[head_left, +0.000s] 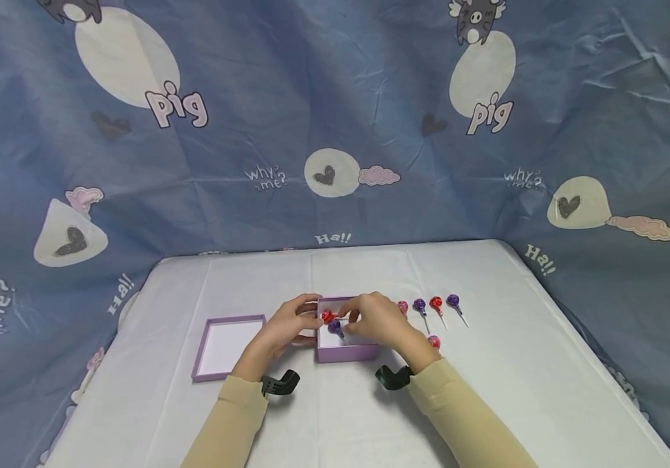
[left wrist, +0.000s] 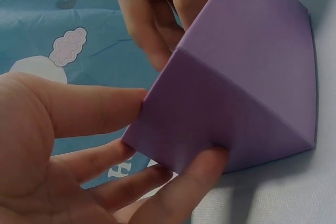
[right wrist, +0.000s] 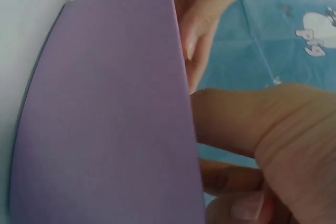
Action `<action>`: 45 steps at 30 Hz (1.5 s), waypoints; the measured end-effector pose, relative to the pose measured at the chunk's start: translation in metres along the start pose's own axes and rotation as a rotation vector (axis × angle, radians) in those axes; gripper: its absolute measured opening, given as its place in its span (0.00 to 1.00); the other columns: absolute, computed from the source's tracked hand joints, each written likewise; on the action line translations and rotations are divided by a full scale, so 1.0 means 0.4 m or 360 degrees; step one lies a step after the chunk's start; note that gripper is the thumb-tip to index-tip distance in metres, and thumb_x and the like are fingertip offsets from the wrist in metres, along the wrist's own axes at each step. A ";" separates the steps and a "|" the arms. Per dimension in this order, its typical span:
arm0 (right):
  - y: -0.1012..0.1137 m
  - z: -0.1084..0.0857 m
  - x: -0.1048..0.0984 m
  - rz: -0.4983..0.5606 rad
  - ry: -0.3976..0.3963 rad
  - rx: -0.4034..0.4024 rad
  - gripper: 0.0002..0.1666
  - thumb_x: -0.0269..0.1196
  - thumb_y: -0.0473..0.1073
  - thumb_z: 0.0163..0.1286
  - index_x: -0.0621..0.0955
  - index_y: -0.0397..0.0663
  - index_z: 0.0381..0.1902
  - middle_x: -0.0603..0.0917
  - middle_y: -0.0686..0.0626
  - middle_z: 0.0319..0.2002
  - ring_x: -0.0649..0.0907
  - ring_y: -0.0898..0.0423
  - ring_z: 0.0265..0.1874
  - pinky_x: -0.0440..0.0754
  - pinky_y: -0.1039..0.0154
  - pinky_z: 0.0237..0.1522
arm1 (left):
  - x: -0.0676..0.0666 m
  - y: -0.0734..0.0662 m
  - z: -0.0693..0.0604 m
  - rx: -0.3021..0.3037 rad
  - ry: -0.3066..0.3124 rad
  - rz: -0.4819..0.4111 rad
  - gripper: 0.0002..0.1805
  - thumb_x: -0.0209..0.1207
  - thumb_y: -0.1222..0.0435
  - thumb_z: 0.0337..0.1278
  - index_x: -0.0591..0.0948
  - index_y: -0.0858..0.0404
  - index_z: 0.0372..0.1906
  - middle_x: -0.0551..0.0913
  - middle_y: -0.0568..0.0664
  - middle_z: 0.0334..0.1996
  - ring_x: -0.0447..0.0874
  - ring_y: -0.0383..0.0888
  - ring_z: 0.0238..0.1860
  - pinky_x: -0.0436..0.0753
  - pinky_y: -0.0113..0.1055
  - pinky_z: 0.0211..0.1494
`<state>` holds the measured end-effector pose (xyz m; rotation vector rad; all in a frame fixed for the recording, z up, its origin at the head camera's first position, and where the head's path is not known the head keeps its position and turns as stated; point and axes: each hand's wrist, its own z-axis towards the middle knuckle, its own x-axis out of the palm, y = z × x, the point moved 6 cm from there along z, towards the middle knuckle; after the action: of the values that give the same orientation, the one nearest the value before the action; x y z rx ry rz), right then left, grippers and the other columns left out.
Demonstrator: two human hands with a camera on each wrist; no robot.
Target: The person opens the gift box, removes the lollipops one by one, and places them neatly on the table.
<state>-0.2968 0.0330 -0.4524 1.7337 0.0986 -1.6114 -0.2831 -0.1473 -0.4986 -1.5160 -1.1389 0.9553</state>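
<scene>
A purple box (head_left: 347,353) with a white inside sits in front of me. My left hand (head_left: 285,325) grips its left side; in the left wrist view the fingers rest along the outer wall and the thumb is at the rim. Inside lie a red lollipop (head_left: 327,316), its stick pointing right, and a purple lollipop (head_left: 335,327). My right hand (head_left: 378,318) reaches over the right wall with bent fingers, index at the red lollipop's stick and thumb close to the purple one. In the right wrist view the box wall (right wrist: 110,103) hides its fingertips.
Left of the box lies its purple-rimmed lid (head_left: 229,348), white side up. To the right, several lollipops rest on the white table: a red (head_left: 436,302), a purple (head_left: 453,300) and a pink one (head_left: 434,341) among them. A blue patterned cloth (head_left: 253,214) hangs behind.
</scene>
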 end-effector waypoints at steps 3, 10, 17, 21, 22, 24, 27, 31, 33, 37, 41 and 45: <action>0.009 0.009 0.010 -0.0101 0.0018 -0.0010 0.15 0.75 0.44 0.58 0.90 0.56 0.45 0.82 0.63 0.24 0.78 0.65 0.24 0.77 0.64 0.26 | 0.000 0.005 0.000 -0.0010 -0.0002 -0.0025 0.35 0.63 0.73 0.61 0.67 0.63 0.73 0.69 0.62 0.70 0.79 0.57 0.58 0.87 0.51 0.46; 0.035 0.047 0.016 -0.0178 0.0029 -0.0083 0.14 0.75 0.41 0.55 0.90 0.59 0.41 0.83 0.63 0.25 0.80 0.64 0.26 0.79 0.61 0.27 | -0.004 -0.004 -0.003 -0.0005 -0.0050 -0.0050 0.31 0.64 0.75 0.59 0.71 0.64 0.68 0.71 0.63 0.68 0.81 0.56 0.55 0.88 0.49 0.43; 0.035 0.072 0.054 -0.0173 0.0134 -0.0039 0.11 0.78 0.44 0.53 0.90 0.62 0.34 0.82 0.62 0.25 0.80 0.63 0.26 0.79 0.60 0.27 | -0.005 -0.006 0.003 -0.0014 -0.0056 -0.0053 0.30 0.64 0.75 0.57 0.71 0.65 0.66 0.73 0.62 0.67 0.82 0.57 0.54 0.88 0.49 0.43; 0.028 0.073 0.073 -0.0193 0.0157 -0.0023 0.10 0.80 0.45 0.51 0.89 0.62 0.31 0.79 0.63 0.22 0.78 0.62 0.25 0.77 0.61 0.26 | -0.003 0.000 0.007 -0.0002 -0.0043 -0.0050 0.30 0.64 0.75 0.57 0.71 0.65 0.66 0.73 0.62 0.66 0.82 0.56 0.52 0.88 0.49 0.43; 0.029 0.073 0.075 -0.0190 0.0160 -0.0024 0.10 0.80 0.44 0.50 0.89 0.62 0.30 0.79 0.63 0.21 0.78 0.62 0.24 0.77 0.61 0.25 | -0.003 -0.001 0.005 0.0007 -0.0038 -0.0047 0.30 0.64 0.75 0.57 0.71 0.65 0.66 0.73 0.63 0.66 0.82 0.56 0.53 0.88 0.49 0.43; 0.031 0.073 0.078 -0.0163 0.0163 -0.0041 0.11 0.80 0.43 0.49 0.89 0.61 0.30 0.78 0.64 0.21 0.77 0.62 0.24 0.77 0.62 0.26 | -0.003 -0.002 0.003 0.0016 -0.0030 -0.0045 0.31 0.64 0.75 0.57 0.71 0.66 0.66 0.73 0.64 0.67 0.82 0.57 0.54 0.88 0.50 0.44; 0.034 0.075 0.081 -0.0146 0.0163 -0.0065 0.12 0.81 0.44 0.48 0.89 0.61 0.29 0.78 0.65 0.20 0.77 0.63 0.23 0.77 0.62 0.26 | -0.004 -0.006 -0.001 0.0022 -0.0025 -0.0040 0.31 0.64 0.75 0.57 0.71 0.66 0.67 0.72 0.65 0.67 0.81 0.59 0.55 0.87 0.50 0.45; 0.033 0.079 0.090 -0.0175 0.0175 -0.0071 0.13 0.82 0.47 0.46 0.88 0.63 0.28 0.79 0.67 0.20 0.78 0.64 0.24 0.77 0.62 0.26 | -0.006 -0.006 -0.001 0.0027 -0.0033 -0.0042 0.31 0.64 0.74 0.58 0.71 0.65 0.67 0.73 0.65 0.66 0.81 0.60 0.55 0.88 0.50 0.44; 0.033 0.078 0.092 -0.0178 0.0176 -0.0072 0.14 0.83 0.47 0.45 0.88 0.64 0.28 0.79 0.68 0.21 0.78 0.65 0.25 0.78 0.62 0.27 | -0.006 -0.005 -0.001 0.0027 -0.0036 -0.0047 0.31 0.64 0.74 0.58 0.71 0.65 0.67 0.74 0.64 0.65 0.81 0.60 0.55 0.88 0.50 0.44; 0.035 0.072 0.091 -0.0155 0.0183 -0.0056 0.14 0.83 0.46 0.45 0.88 0.64 0.29 0.79 0.68 0.21 0.79 0.65 0.25 0.78 0.62 0.28 | -0.004 -0.004 -0.002 0.0027 -0.0036 -0.0048 0.31 0.64 0.74 0.58 0.71 0.65 0.67 0.74 0.64 0.64 0.81 0.58 0.54 0.87 0.52 0.44; 0.035 0.070 0.083 -0.0082 0.0168 -0.0036 0.15 0.82 0.43 0.45 0.88 0.60 0.31 0.79 0.65 0.21 0.78 0.64 0.24 0.78 0.63 0.25 | -0.004 -0.005 -0.002 0.0032 -0.0035 -0.0042 0.31 0.64 0.74 0.57 0.71 0.66 0.66 0.74 0.65 0.64 0.82 0.58 0.54 0.87 0.52 0.44; 0.039 0.075 0.063 -0.0006 0.0062 -0.0085 0.15 0.80 0.38 0.47 0.89 0.55 0.34 0.82 0.61 0.23 0.79 0.65 0.22 0.78 0.66 0.25 | -0.008 -0.008 0.000 0.0034 -0.0036 -0.0038 0.31 0.64 0.75 0.57 0.71 0.67 0.66 0.73 0.65 0.64 0.82 0.57 0.53 0.88 0.51 0.43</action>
<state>-0.3085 -0.0055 -0.4650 1.7253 0.1624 -1.5643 -0.2843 -0.1500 -0.4954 -1.4745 -1.1569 0.9677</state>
